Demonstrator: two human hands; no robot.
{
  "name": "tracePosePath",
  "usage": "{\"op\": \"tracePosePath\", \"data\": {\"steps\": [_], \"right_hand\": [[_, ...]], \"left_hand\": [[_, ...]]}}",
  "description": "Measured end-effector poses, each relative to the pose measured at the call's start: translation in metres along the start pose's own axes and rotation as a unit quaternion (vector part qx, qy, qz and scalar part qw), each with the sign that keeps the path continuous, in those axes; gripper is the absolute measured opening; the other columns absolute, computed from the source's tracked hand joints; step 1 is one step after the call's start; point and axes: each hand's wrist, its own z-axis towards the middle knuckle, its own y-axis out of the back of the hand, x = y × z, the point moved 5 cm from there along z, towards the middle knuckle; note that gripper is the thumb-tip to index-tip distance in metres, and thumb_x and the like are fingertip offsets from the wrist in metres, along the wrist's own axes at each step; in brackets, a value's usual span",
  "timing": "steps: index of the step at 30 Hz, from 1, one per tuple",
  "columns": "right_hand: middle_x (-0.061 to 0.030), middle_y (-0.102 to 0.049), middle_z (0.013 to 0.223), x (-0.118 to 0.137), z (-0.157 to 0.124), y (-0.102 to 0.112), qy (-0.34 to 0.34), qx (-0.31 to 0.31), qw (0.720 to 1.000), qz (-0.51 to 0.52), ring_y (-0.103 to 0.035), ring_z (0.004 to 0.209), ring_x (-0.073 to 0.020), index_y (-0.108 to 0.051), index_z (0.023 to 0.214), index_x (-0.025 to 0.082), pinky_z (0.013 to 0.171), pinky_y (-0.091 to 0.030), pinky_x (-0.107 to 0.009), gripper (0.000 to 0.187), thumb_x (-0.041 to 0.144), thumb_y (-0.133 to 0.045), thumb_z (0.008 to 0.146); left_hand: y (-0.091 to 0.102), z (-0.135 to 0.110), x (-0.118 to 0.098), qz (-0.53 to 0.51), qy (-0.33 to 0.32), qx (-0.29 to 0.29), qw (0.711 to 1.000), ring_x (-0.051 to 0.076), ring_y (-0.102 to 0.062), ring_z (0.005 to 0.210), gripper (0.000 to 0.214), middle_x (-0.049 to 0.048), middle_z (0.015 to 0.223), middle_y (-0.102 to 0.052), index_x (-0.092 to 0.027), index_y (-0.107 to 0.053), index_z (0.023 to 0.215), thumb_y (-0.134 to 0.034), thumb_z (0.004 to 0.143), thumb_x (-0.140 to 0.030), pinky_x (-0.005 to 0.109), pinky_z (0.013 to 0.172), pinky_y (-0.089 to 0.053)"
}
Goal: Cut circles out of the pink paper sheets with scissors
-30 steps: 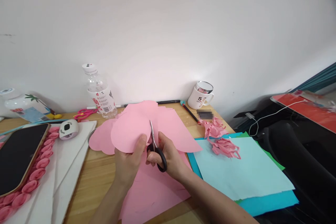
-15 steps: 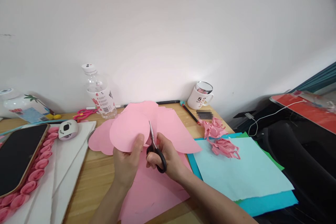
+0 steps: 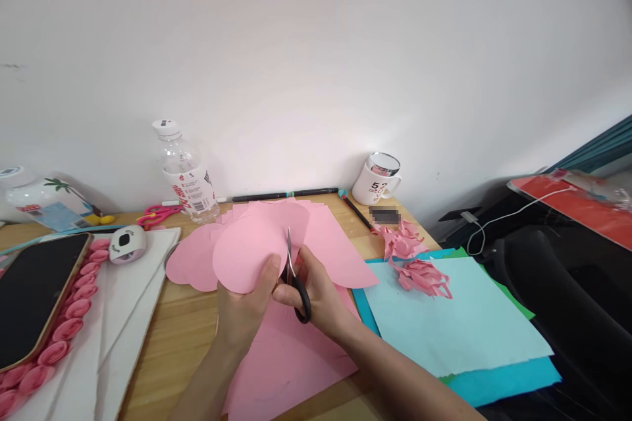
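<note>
A rounded piece of pink paper (image 3: 245, 252) is pinched by my left hand (image 3: 247, 309), its thumb on top and the other fingers hidden beneath. My right hand (image 3: 316, 289) grips black-handled scissors (image 3: 301, 299), whose blades point away from me along the paper's right edge. Part of the pink paper curls up behind the blades. Below both hands lies a pink sheet (image 3: 291, 368) on the wooden table, and more cut pink pieces (image 3: 192, 256) rest to the left.
A plastic bottle (image 3: 190, 177) and a white mug (image 3: 376, 179) stand by the wall. On the right, crumpled pink scraps (image 3: 422, 277) lie on light blue paper (image 3: 459, 329). At left, a phone (image 3: 42, 289) rests over rolled pink paper roses (image 3: 69, 329).
The pink piece has turned and shifted slightly right and down, with its far part now curling behind the blades. The scissor blades have moved a little right.
</note>
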Motion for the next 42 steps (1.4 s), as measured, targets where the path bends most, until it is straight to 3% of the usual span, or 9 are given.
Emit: {"op": "tracePosePath", "data": {"steps": [7, 16, 26, 42], "right_hand": [[0.0088, -0.042, 0.06, 0.0011, -0.0001, -0.0016, -0.013, 0.001, 1.0, -0.017, -0.04, 0.054, -0.0097, -0.039, 0.1, 0.021, 0.048, -0.028, -0.022, 0.063, 0.045, -0.082, 0.062], [0.0093, -0.038, 0.061, 0.0029, -0.0003, -0.002, -0.014, 0.003, 1.0, 0.0, -0.034, 0.052, -0.0078, -0.038, 0.1, 0.022, 0.049, -0.028, -0.022, 0.061, 0.041, -0.083, 0.062], [0.0076, -0.047, 0.06, 0.0002, 0.0001, 0.0028, -0.01, -0.011, 0.999, -0.04, -0.039, 0.053, -0.009, -0.04, 0.095, 0.021, 0.048, -0.03, -0.022, 0.051, 0.037, -0.079, 0.067], [0.0076, -0.053, 0.057, 0.0002, 0.0007, 0.0038, -0.017, -0.027, 0.998, -0.057, -0.046, 0.05, -0.0098, -0.042, 0.096, 0.02, 0.046, -0.036, -0.022, 0.045, 0.031, -0.075, 0.067]], "left_hand": [[0.0011, 0.0007, 0.0019, 0.004, 0.004, -0.003, 1.0, 0.022, -0.067, 0.066, 0.031, 0.0059, 0.072, -0.071, -0.015, -0.068, 0.076, -0.073, 0.06, -0.042, 0.031, 0.059, -0.058], [0.0014, 0.0013, 0.0023, 0.004, 0.014, -0.01, 1.0, 0.021, -0.066, 0.061, 0.028, 0.0048, 0.067, -0.07, -0.015, -0.067, 0.072, -0.075, 0.055, -0.037, 0.03, 0.055, -0.057], [0.0044, 0.0021, -0.0039, 0.039, -0.013, -0.023, 0.999, 0.018, -0.062, 0.048, 0.024, 0.0041, 0.053, -0.066, -0.016, -0.062, 0.058, -0.073, 0.058, -0.038, 0.025, 0.043, -0.051], [0.0041, 0.0037, -0.0029, 0.022, -0.016, -0.031, 0.999, 0.015, -0.056, 0.044, 0.024, 0.0005, 0.043, -0.059, -0.017, -0.06, 0.046, -0.073, 0.056, -0.034, 0.022, 0.04, -0.045]]}}
